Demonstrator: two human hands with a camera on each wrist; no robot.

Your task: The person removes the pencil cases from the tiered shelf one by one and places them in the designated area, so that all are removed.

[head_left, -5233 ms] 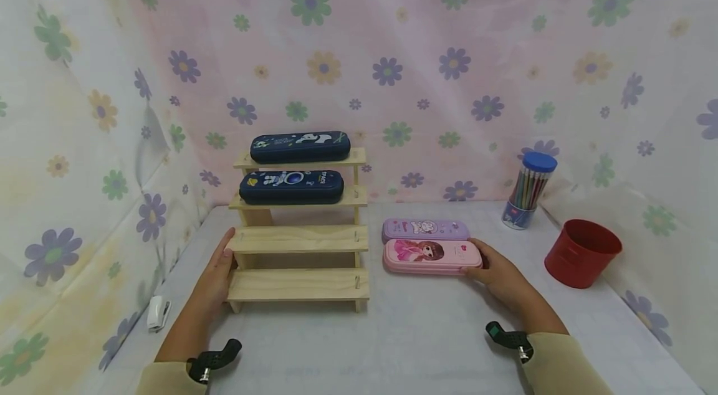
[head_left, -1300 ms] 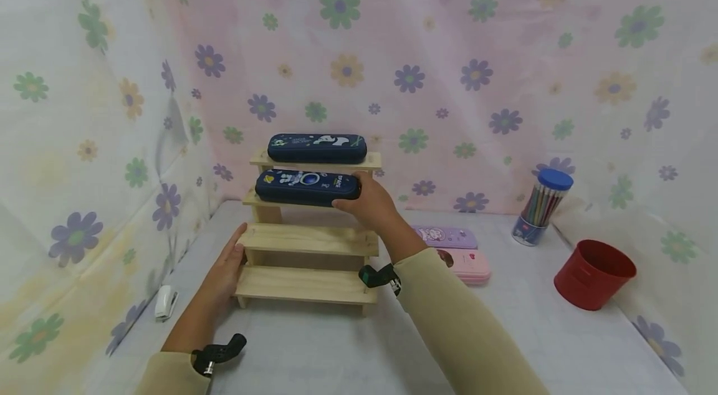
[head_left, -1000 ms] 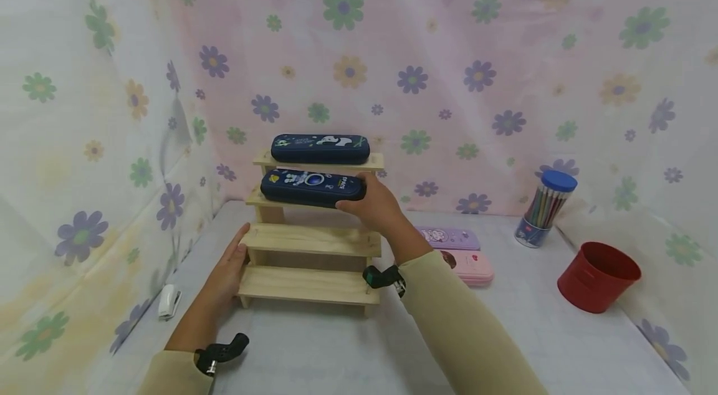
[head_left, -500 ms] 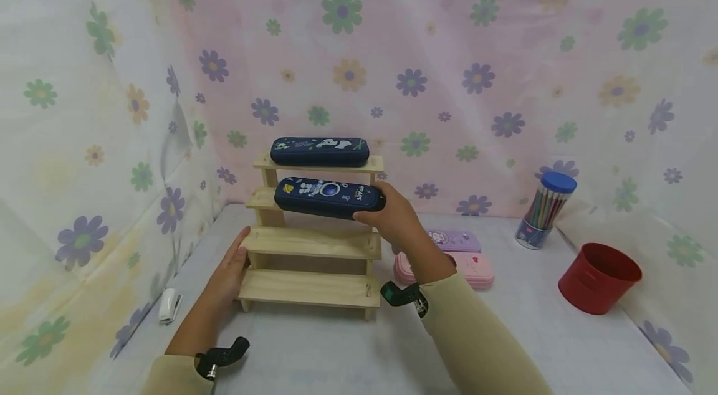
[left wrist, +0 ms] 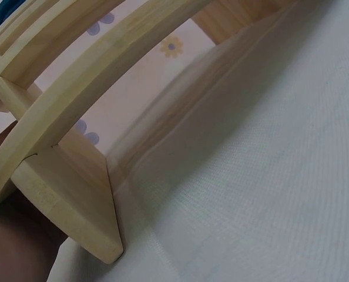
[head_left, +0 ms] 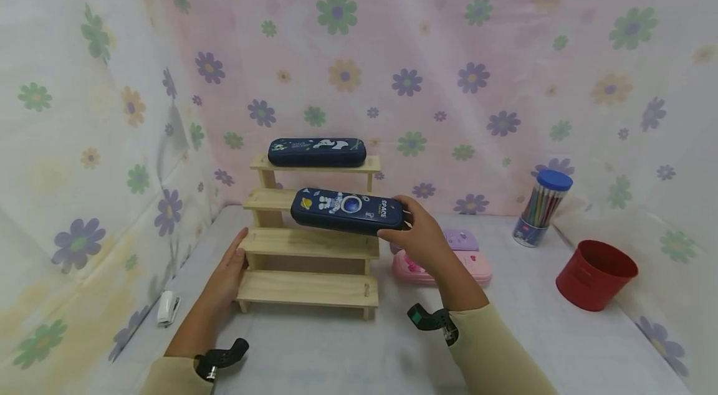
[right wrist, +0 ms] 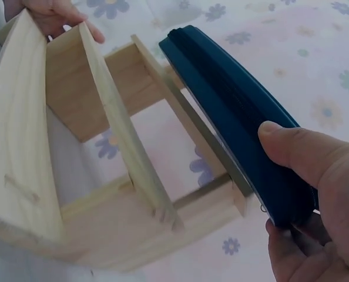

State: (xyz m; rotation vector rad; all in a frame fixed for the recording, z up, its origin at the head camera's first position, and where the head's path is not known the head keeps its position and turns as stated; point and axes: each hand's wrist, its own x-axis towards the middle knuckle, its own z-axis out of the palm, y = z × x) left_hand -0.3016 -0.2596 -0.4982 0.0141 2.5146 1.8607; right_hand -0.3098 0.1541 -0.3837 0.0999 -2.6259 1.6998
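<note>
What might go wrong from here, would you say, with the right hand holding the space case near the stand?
The right hand grips the space case near one end only, so the unsupported end might dip or twist the case loose. The case is also slanted close to the wooden stand; bumping it could jolt the panda case on top.

Head view: forward-down, farther back. Wrist views: close in, tilted. All share wooden rack (head_left: 308,286).
</note>
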